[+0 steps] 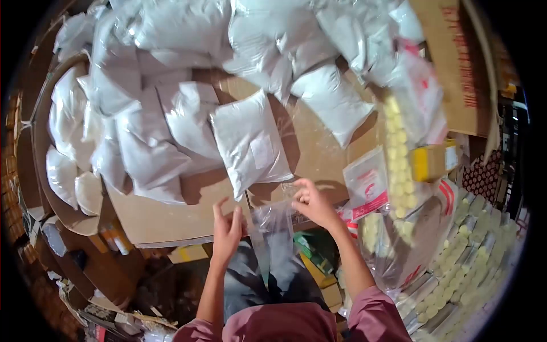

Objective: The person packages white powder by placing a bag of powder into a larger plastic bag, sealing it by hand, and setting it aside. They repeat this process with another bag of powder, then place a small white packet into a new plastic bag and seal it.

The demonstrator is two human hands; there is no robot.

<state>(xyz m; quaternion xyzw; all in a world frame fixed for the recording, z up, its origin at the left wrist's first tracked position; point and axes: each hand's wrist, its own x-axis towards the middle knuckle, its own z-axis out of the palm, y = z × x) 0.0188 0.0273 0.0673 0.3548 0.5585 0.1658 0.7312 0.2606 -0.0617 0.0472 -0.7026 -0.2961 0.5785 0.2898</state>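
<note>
In front of my body a clear plastic bag hangs at the cardboard-covered table's near edge. My right hand is at its upper right corner, fingers curled onto the film; the thumb is hidden. To the left of the bag is my left hand, its thumb and index finger raised and apart with nothing between them. Just beyond both hands lies a filled white pouch with a pale label.
More filled white bags are heaped at the left and back. To the right are a printed pink-and-clear packet, rows of pale yellow discs, a yellow box and stacked disc packs. An upright carton stands behind them.
</note>
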